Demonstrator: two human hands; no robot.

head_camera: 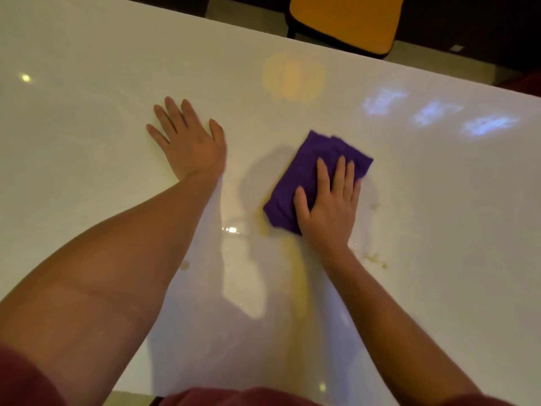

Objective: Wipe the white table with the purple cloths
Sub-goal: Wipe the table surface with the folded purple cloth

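Observation:
A glossy white table (87, 83) fills most of the view. A folded purple cloth (304, 168) lies on it right of centre. My right hand (329, 206) presses flat on the cloth's near half, fingers spread over it. My left hand (188, 139) rests flat on the bare table to the left, fingers apart, holding nothing. Yellowish smears (376, 259) mark the table near my right wrist, and a small spot (185, 264) sits beside my left forearm.
A yellow chair seat (345, 22) stands beyond the table's far edge at the top. Dark floor lies behind it. Light reflections (433, 112) glare on the table at the right. The table's near edge (131, 395) runs along the bottom by my body.

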